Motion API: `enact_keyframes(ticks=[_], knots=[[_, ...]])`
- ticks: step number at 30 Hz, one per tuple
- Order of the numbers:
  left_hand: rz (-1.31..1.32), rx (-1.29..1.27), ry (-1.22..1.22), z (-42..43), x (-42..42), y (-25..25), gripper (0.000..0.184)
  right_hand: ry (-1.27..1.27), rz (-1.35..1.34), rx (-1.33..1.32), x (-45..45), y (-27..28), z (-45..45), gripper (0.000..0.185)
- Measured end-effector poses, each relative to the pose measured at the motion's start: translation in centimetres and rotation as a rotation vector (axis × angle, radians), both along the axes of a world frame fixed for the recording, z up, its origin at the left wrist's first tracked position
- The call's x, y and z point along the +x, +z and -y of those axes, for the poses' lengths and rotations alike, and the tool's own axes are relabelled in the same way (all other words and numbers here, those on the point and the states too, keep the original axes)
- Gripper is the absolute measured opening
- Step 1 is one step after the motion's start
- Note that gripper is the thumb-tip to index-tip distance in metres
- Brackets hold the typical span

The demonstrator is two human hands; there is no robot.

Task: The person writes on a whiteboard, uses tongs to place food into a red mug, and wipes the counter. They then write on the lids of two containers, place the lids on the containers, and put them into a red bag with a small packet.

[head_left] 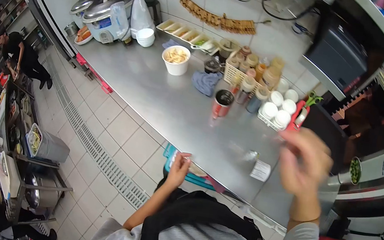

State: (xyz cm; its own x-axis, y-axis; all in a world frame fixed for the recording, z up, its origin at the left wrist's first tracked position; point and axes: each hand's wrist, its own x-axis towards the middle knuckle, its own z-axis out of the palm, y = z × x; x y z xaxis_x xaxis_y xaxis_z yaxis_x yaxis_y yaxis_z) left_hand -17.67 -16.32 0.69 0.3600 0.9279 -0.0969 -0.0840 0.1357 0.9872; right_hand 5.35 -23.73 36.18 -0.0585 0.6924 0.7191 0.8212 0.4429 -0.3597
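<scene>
My left hand [177,169] hangs by the front edge of the steel counter [155,99], fingers curled together; what they hold, if anything, is too small to make out. Over the counter's right part is my right hand [305,160], smeared by motion, its fingers bent. Just beyond it lie red-handled scissors [299,116] beside a white basket of white-lidded containers [277,107]. To its left, a printed paper slip [260,170] lies next to a small clear plastic piece [250,155]. A red metal cup [222,104] and a white tub of pale yellow food [176,61] stand farther back.
Sauce bottles [259,73] in a basket, a blue cloth [206,81] and a topping tray [188,35] line the back. Rice cookers [105,15] stand far left, a black printer [338,55] at upper right. A co-worker [21,57] stands across the aisle.
</scene>
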Motion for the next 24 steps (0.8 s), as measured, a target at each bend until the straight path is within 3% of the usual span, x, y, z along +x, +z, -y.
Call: enact_keyframes(ticks=[3,5,6,8,9,11,13,16,19,22,24], knots=[[-0.053,-0.007,-0.104,-4.7,-2.3,0.2,0.022,-0.275,-0.267,-0.575,-1.5,-13.0,-9.7,0.032],[-0.147,0.051,-0.183,-8.2,-4.7,-0.2,0.023,-0.4,-0.328,-0.652,-1.2,-22.7,-14.3,0.05],[-0.146,0.046,-0.187,-10.2,-5.9,-1.0,0.023,-0.404,-0.327,-0.656,-1.8,-26.0,-15.6,0.05],[-0.203,0.062,-0.193,-15.3,-7.5,-2.8,0.025,-0.699,-0.359,-0.658,-3.0,-30.5,-18.0,0.07],[-0.28,0.218,-0.148,-18.5,-7.6,-4.2,0.03,-0.707,-0.361,-0.655,-3.5,-31.4,-19.4,0.07],[-0.397,0.287,-0.063,-25.4,-6.5,-5.9,0.039,-0.917,-0.434,-0.652,-4.2,-33.0,-21.1,0.078],[-0.503,0.161,-0.034,-31.5,-4.1,-2.1,0.057,-0.984,-0.447,-0.633,-4.0,-34.5,-22.8,0.074],[-0.555,-0.004,0.101,-40.6,0.2,-1.9,0.069,-1.057,-0.507,-0.621,-4.1,-34.7,-24.2,0.067],[-0.618,-0.145,0.243,-46.1,2.6,-1.1,0.068,-1.075,-0.537,-0.654,-4.7,-33.8,-24.7,0.064],[-0.548,-0.021,0.221,-47.8,2.6,-1.1,0.061,-1.049,-0.53,-0.658,-4.5,-32.8,-25.8,0.068],[-0.461,0.066,0.21,-47.6,2.1,-0.6,0.051,-0.935,-0.626,-0.583,-4.0,-32.9,-25.8,0.082]])
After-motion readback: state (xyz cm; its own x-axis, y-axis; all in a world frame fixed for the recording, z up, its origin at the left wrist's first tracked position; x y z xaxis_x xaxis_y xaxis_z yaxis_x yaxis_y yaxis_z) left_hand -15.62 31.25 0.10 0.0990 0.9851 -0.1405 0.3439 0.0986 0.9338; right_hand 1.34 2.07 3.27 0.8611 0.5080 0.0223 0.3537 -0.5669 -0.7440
